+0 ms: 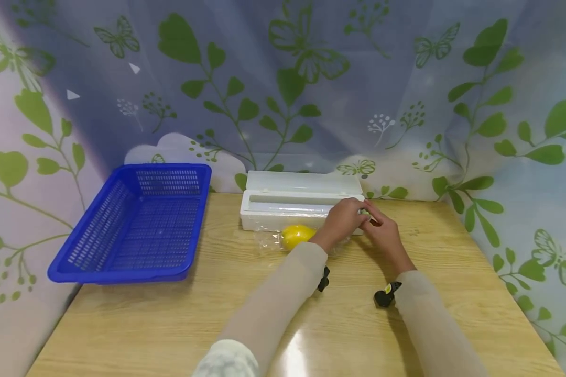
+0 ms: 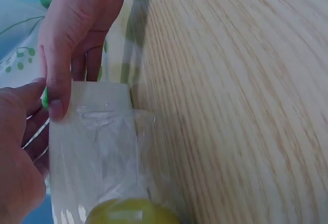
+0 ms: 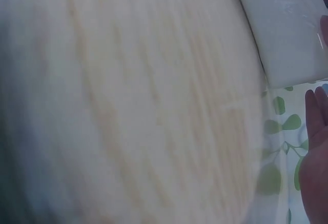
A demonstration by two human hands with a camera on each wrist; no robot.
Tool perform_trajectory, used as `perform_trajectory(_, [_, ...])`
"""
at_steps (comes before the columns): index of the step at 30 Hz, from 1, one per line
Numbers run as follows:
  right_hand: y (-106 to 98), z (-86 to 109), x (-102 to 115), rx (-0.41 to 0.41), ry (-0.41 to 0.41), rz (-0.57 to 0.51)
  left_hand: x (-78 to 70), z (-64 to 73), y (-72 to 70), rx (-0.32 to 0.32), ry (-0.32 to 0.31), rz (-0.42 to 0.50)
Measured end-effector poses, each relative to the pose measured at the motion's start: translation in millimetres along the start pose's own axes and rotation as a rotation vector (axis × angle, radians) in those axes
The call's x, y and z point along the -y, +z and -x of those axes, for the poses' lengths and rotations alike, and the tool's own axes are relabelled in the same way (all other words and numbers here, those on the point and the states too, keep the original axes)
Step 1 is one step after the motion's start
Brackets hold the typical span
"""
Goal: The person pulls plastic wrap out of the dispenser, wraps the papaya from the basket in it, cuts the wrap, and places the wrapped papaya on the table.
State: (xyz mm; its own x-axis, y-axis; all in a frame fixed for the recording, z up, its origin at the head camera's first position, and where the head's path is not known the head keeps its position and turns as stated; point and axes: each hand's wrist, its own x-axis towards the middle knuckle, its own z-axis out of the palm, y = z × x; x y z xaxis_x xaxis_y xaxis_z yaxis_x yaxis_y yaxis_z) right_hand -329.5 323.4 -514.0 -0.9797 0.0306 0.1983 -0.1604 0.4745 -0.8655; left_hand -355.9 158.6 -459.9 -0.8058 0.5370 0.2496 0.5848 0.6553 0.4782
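A white cling film box point(image 1: 266, 223) stands at the back of the table with its lid raised. My left hand point(image 1: 340, 221) and right hand point(image 1: 384, 233) meet at its right end. Between them their fingertips pinch a small green slide cutter point(image 1: 365, 213), mostly covered by the fingers. In the left wrist view, the right thumb point(image 2: 59, 96) presses over the green piece at the box edge. Clear film point(image 2: 115, 142) drapes down the box front. A yellow lemon point(image 1: 296, 236) lies in the film before the box, partly behind my left wrist.
A blue plastic basket point(image 1: 191, 230) stands on the left of the wooden table point(image 1: 358, 335). A patterned curtain point(image 1: 245, 94) hangs directly behind the box and along both sides. Black wrist cameras point(image 1: 385, 296) are strapped under the sleeves.
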Motion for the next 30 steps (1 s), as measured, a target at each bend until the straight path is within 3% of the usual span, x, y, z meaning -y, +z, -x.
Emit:
perform_trajectory(6, [0, -1.5, -1, 0.010, 0.020, -0.028, -2.4, -3.5, 3.0, -0.026, -0.066, 0.036])
perform_trajectory(9, [-1, -0.9, -2, 0.016, 0.024, -0.035, -2.4, -3.8, 4.0, -0.028, -0.066, 0.065])
perform_trajectory(15, [-3, 1.9, -1, 0.059, 0.029, -0.050, -1.5, -2.2, 5.7, -0.022, -0.028, 0.130])
perform_trajectory(24, [-5, -2.0, 10, 0.089, 0.072, -0.048, 7.8, -1.9, 3.1, -0.041, 0.053, 0.020])
perform_trajectory(30, [-8, -2.1, 7, 0.091, 0.080, -0.013, 7.4, -0.4, 0.3, -0.043, 0.067, 0.014])
